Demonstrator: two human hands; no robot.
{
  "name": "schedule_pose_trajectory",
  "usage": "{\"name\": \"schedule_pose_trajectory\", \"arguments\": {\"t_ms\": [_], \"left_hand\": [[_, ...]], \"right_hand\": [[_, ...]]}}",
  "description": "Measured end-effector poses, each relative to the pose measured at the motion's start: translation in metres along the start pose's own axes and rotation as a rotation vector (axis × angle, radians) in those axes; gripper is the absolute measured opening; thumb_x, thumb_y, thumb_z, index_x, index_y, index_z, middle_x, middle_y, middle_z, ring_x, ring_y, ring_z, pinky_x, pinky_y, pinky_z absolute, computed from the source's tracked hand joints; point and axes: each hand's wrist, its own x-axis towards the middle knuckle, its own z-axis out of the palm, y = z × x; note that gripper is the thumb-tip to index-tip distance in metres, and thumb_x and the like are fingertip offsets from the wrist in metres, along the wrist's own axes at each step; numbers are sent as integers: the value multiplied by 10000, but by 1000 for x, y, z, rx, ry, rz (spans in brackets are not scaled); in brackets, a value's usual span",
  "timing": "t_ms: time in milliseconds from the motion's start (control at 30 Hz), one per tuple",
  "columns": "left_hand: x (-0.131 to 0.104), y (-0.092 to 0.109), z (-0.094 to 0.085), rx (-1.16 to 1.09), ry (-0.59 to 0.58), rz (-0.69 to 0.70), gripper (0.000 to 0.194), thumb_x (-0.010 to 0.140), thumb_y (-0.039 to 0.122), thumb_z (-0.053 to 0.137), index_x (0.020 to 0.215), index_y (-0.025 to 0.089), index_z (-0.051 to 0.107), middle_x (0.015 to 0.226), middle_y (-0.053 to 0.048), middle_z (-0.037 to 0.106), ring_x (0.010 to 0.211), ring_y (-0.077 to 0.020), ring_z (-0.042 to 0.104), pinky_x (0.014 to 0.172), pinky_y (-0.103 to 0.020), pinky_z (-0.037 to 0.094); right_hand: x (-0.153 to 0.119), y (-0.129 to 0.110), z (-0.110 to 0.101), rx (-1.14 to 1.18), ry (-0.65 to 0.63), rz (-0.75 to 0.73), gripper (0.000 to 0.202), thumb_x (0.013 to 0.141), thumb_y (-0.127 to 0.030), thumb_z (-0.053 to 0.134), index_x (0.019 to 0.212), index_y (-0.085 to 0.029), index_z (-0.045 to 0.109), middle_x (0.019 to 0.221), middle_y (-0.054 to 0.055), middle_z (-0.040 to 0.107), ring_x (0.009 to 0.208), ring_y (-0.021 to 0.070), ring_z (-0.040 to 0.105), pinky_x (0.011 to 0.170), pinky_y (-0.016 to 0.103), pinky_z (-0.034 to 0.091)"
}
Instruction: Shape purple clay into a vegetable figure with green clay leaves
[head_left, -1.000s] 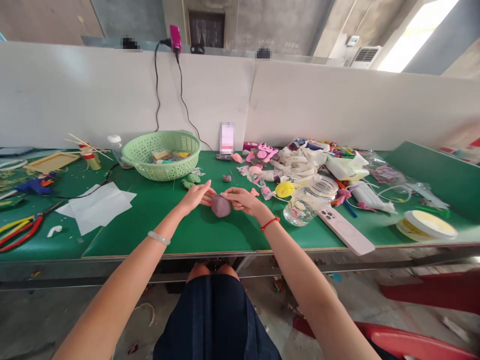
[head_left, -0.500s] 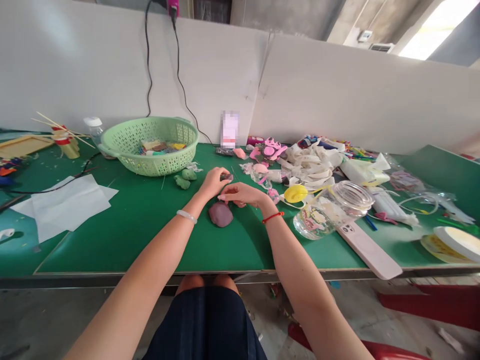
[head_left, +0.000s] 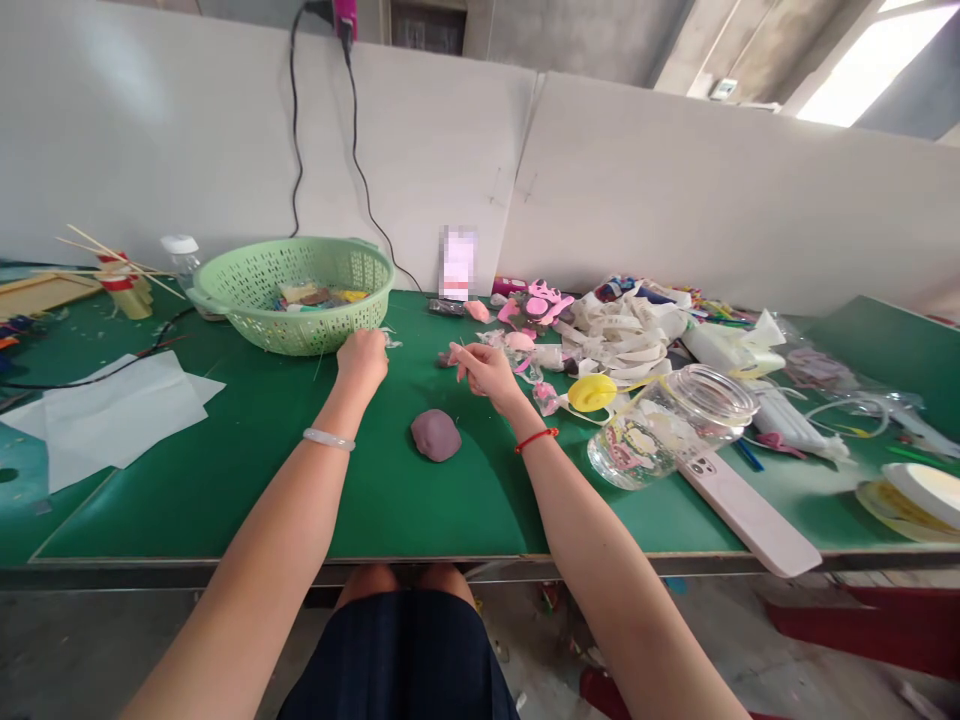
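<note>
**Purple clay-like lump [head_left: 436,435] left untouched below two hands, the right one nearer**

The green surface [head_left: 424,510] is spread across the view. At the left hand's far side it is occupied by a green perforated basket [head_left: 300,332], with scraps inside. White paper sheets [head_left: 124,415] are laid out farther left. To the right, a clear decorated jar [head_left: 637,440] is tipped on its side, and a pink phone [head_left: 750,515] is placed near the front edge.

The left hand [head_left: 364,362] is held just beside the basket's near right side, back upward and fingers curled under; its grip is hidden, so whether anything is held cannot be told. The right hand [head_left: 484,370] is raised toward the middle, its thumb and forefinger brought close together; whether something thin is pinched in that grip cannot be made out.

The purple lump is set on the surface between the two forearms, touched by neither hand. From the left grip it is found to the right and nearer the body; from the right grip, slightly left and nearer the body. No clear long axis is shown. Just beside the right fingertips a small purple piece [head_left: 444,359] is seen; contact cannot be confirmed.
</note>
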Motion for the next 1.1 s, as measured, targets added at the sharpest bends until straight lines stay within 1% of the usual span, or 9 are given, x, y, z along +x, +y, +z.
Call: {"name": "schedule_pose_trajectory", "arguments": {"t_ms": [100, 167, 200, 300, 467, 667, 867, 933, 1100], "left_hand": [[-6, 22, -1, 197, -4, 98, 154, 847, 19, 692, 883, 168, 676, 1116, -184, 706, 1174, -397, 680, 1046, -545, 528], [-11, 40, 2, 208, -17, 201, 194, 906, 147, 745, 1096, 174, 714, 1199, -165, 713, 1180, -341, 685, 1053, -467, 537], [-13, 48, 4, 197, -41, 267, 222, 918, 184, 758, 1135, 174, 716, 1210, -153, 718, 1161, -318, 694, 1044, -440, 543], [-19, 64, 10, 103, -180, 406, 233, 911, 172, 767, 1140, 193, 728, 1162, -93, 742, 1097, -262, 717, 992, -376, 560], [-27, 72, 13, 47, -322, 493, 270, 905, 146, 753, 1172, 186, 729, 1172, -80, 747, 1075, -250, 721, 957, -364, 566], [-29, 75, 9, 39, -322, 535, 281, 943, 144, 699, 1220, 190, 698, 1251, -96, 732, 1162, -270, 709, 1013, -395, 563], [-34, 77, 17, -74, -284, 603, 486, 988, 205, 646, 1462, 210, 538, 1489, -140, 619, 1379, -302, 603, 1116, -433, 531], [-35, 77, 20, -98, -296, 613, 506, 976, 258, 664, 1457, 192, 522, 1465, -155, 615, 1364, -309, 601, 1082, -427, 551], [-37, 73, 30, -137, -274, 569, 332, 1056, 435, 522, 1276, 195, 588, 1267, -130, 665, 1165, -264, 670, 890, -352, 591]], "right_hand": [[1, 2, 4, -12, 47, -27, 680, 710, -863, 753, 726, -195, 626, 576, -23, 582, 396, 52, 349, 372, 246, 258], [3, 4, 7, -12, 69, -44, 668, 734, -861, 731, 787, -202, 634, 616, -22, 610, 407, 58, 357, 374, 250, 271], [4, 5, 8, -15, 73, -47, 657, 750, -854, 723, 824, -207, 637, 647, -21, 628, 412, 60, 359, 375, 253, 271], [7, 10, 11, -46, 63, -42, 613, 798, -828, 691, 887, -227, 610, 703, -29, 649, 422, 66, 366, 381, 260, 265], [10, 15, 7, -167, 65, -98, 572, 833, -783, 685, 788, -236, 525, 633, -54, 554, 518, 91, 429, 456, 243, 301], [12, 13, 4, -146, 41, -214, 607, 827, -805, 676, 721, -234, 499, 619, -44, 475, 599, 110, 433, 502, 247, 308], [10, 6, 10, 165, 30, -89, 629, 832, -816, 682, 727, -250, 428, 576, -70, 349, 496, 87, 296, 451, 258, 225], [9, 4, 12, 234, 36, -43, 619, 835, -790, 712, 732, -249, 429, 566, -78, 315, 486, 82, 253, 444, 258, 198], [9, 6, 13, 223, 30, -8, 645, 837, -791, 713, 684, -242, 411, 522, -79, 293, 477, 76, 224, 442, 262, 155]]}}
